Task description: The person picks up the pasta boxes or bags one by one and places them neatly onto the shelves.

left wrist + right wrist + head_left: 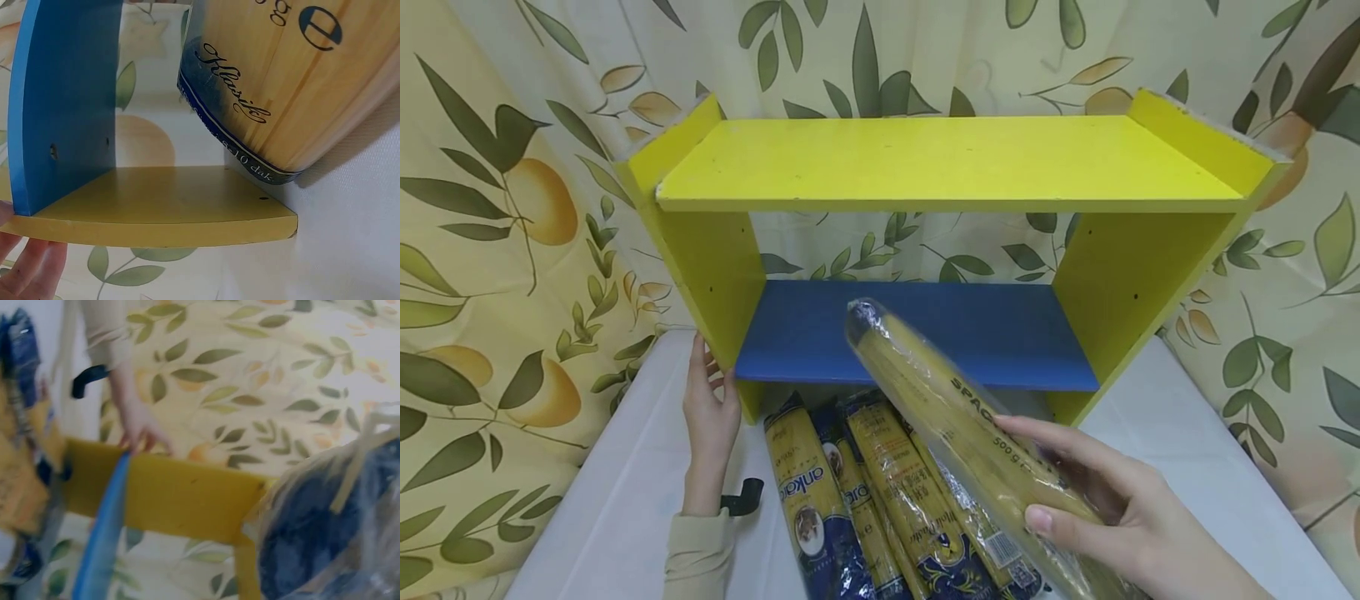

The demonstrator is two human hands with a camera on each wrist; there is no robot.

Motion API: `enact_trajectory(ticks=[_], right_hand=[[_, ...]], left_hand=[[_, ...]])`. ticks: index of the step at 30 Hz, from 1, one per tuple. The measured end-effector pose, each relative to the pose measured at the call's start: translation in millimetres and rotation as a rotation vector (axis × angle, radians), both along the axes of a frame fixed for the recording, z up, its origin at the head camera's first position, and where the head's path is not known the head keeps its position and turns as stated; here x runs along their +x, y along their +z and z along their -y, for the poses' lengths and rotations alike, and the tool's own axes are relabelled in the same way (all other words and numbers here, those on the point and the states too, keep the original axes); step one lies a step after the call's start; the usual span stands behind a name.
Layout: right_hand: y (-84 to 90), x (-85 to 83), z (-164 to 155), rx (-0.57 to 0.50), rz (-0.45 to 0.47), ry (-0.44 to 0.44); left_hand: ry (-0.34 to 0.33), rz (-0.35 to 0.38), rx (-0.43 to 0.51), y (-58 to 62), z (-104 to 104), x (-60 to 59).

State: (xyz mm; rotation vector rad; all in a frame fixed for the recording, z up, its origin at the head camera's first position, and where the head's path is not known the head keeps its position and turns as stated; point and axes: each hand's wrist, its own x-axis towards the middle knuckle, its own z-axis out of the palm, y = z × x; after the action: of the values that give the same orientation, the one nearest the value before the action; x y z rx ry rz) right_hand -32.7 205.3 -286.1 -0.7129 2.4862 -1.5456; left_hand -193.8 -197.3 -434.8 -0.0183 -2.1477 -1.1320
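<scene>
My right hand [1120, 508] grips a clear pack of spaghetti [955, 400], thumb on one side and fingers on the other. The pack slants up toward the blue board [1000, 333] of a small yellow shelf [925, 162]. At the shelf's left side panel [707, 275], my left hand [711, 417] holds the edge near the blue board; its fingers [37, 265] lie on the panel's outer face. Below the blue board, several spaghetti packs [808, 492] lie side by side on the table. In the right wrist view, the held pack's dark end [312, 531] is blurred.
The shelf stands on a white-covered table [602, 492], with a leaf-patterned curtain [955, 50] behind and at both sides. A black strap piece [743, 497] sticks out from the left wrist. The shelf's top board has raised side ends.
</scene>
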Motion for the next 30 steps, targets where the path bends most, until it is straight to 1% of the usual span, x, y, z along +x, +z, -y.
enact_trajectory(ticks=[4,5,6,7,10,13,14,16,19,21,25,27,30], right_hand=[[24.3,-3.8,9.7,-0.024,0.001,-0.003],[30.8,-4.8,12.6,-0.013,0.012,-0.020],[37.2,-6.0,15.4,-0.018,0.034,-0.027],[43.4,-7.4,18.5,-0.036,0.068,-0.032],[60.5,-14.3,27.7,-0.103,0.123,-0.026],[76.5,-23.6,38.4,-0.146,0.114,-0.033],[81.2,-26.8,41.7,-0.148,0.092,-0.037],[91.8,-32.6,48.4,-0.150,0.076,-0.063],[107.7,-40.9,57.1,-0.163,0.084,-0.088],[118.5,-46.0,62.9,-0.186,0.113,-0.101],[140.5,-55.2,76.3,-0.221,0.198,-0.158],[149.8,-61.1,84.2,-0.237,0.227,-0.187],[159.9,-73.3,96.2,-0.266,0.232,-0.217]], left_hand=[[-0.006,-0.004,0.006,-0.8,-0.3,0.7],[-0.006,-0.003,0.005,-0.9,-0.4,0.9],[-0.005,-0.001,0.005,-0.9,-0.4,1.0],[-0.005,0.001,0.005,-0.8,-0.5,1.0],[-0.002,0.004,0.001,-0.3,-1.0,1.5],[0.000,0.000,-0.002,0.2,-1.0,1.5],[0.001,-0.002,-0.004,0.2,-0.9,1.4],[0.001,-0.004,-0.005,0.2,-0.6,1.3],[0.006,-0.001,-0.011,0.3,-0.6,1.5],[0.007,-0.003,-0.011,0.3,-0.6,1.5],[0.003,-0.017,-0.011,0.1,-0.6,0.8],[-0.002,-0.026,-0.010,-0.1,-0.5,0.7],[-0.003,-0.038,-0.009,-1.2,0.0,0.4]])
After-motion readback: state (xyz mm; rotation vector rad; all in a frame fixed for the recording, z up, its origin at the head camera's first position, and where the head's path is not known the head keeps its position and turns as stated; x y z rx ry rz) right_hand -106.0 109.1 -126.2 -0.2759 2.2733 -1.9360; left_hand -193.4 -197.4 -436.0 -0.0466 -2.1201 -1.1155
